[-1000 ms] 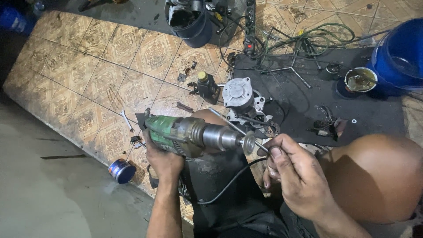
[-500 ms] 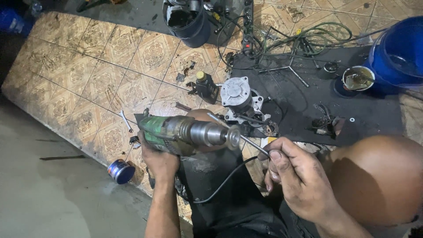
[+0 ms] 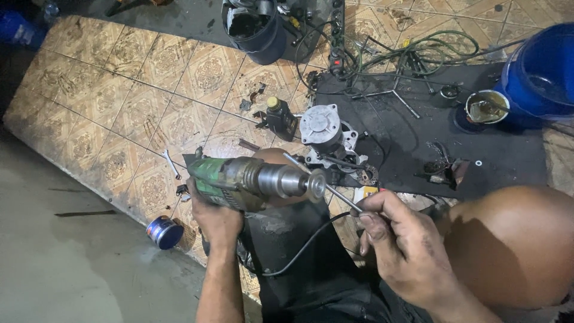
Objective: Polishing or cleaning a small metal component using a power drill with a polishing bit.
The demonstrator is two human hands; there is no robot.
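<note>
Green drill [image 3: 239, 179] gripped by left hand [image 3: 216, 218] — right hand [image 3: 406, 251] fingers pinch thin steel rod [image 3: 326, 186].

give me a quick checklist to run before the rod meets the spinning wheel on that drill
1. Left hand gripping the green drill body: ok.
2. Right hand pinching the thin metal rod: ok, held at one end only.
3. Rod lined up with the wheel on the chuck: ok, it crosses right at the wheel.
4. Black cord away from the wheel: ok, it hangs below.
5. Wheel spinning or stopped: cannot tell.
6. Hand protection: not ok, both hands bare.
</note>
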